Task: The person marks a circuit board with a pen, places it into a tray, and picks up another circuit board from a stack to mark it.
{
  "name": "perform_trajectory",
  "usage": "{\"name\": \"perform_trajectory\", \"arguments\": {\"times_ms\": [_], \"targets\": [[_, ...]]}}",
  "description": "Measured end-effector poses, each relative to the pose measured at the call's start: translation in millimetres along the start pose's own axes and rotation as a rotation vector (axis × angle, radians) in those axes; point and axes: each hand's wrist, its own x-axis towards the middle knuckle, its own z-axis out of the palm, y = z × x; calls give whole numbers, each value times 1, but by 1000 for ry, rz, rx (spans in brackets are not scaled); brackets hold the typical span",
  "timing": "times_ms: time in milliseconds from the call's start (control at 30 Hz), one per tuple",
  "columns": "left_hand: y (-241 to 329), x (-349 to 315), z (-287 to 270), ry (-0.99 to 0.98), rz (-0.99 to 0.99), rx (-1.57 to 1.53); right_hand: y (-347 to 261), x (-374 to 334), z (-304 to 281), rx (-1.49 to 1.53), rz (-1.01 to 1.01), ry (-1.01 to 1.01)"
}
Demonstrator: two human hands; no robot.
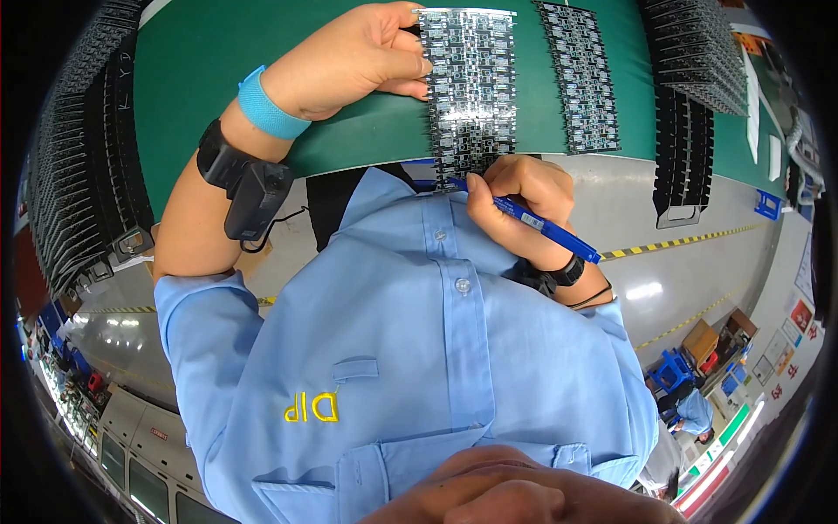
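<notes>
A long circuit board panel [473, 96], packed with small components, extends from the green table top past its near edge toward my blue shirt. My left hand [375, 57] grips the panel's left edge near its far end, the fingertips partly hidden by it. In my right hand [528, 196] is a blue marker pen [546, 229], pinched between thumb and fingers and slanting across the near end of the panel. The pen's tip is hard to make out there. A second circuit board panel [580, 79] lies on the table to the right, apart from both hands.
The green table top [218, 44] ends at a curved near edge. A black slotted rack [96, 166] holding many boards stands at far left; another black rack [685, 131] is at the right. Beyond it lie white strips [752, 105]. A person [694, 410] sits in the right background.
</notes>
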Motion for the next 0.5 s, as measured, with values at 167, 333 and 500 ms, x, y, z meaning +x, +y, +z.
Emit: {"name": "perform_trajectory", "arguments": {"times_ms": [167,333,500], "targets": [[-3,1,-4,-21,8,3,0,1,1,-4,-2,11],[3,-1,4,27,1,-7,0,0,2,-8,-5,15],[0,-1,-1,9,-9,18,0,0,2,-13,-5,15]]}}
